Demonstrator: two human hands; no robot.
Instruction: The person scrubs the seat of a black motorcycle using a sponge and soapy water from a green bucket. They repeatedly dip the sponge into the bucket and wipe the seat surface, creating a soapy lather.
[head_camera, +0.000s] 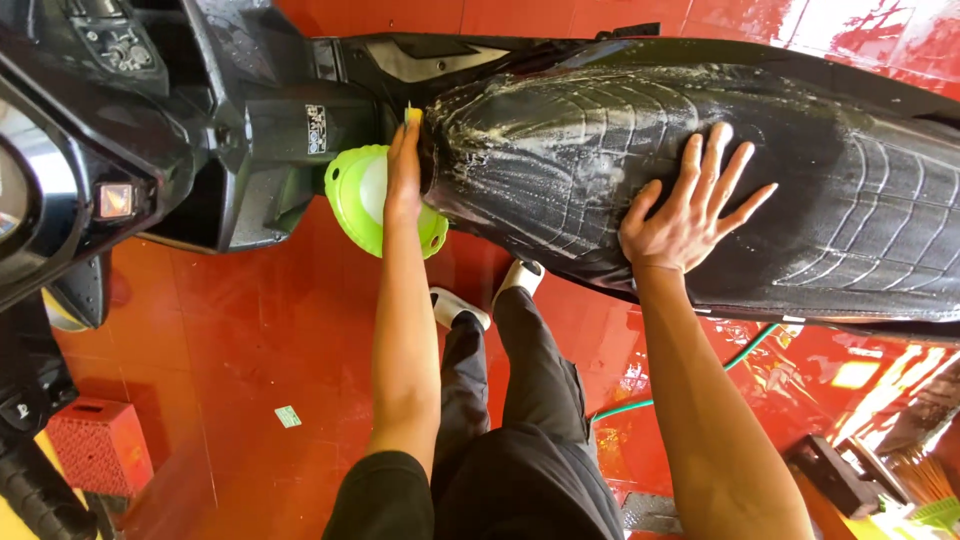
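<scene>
Left hand (403, 172): fingers clenched on a yellow sponge (412, 114), pressed to the seat's 9 o'clock end.
Right hand (688, 205): released, palm flat, fingers spread on seat.
Seat (560, 150): black, soapy, on scooter (250, 130).
Green bucket (355, 195): behind left hand.
Green hose (690, 385): floor, 5 o'clock.

green hose (690, 388), red crate (98, 447)

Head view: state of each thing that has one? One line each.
scooter seat: wet, streaked with soap suds
left hand: pressing a yellow sponge to the seat's front end
right hand: open, fingers spread, flat on the seat
green bucket: on the scooter's footboard, contents unclear
green hose: lying on the floor
red tiled floor: wet, glossy
</scene>
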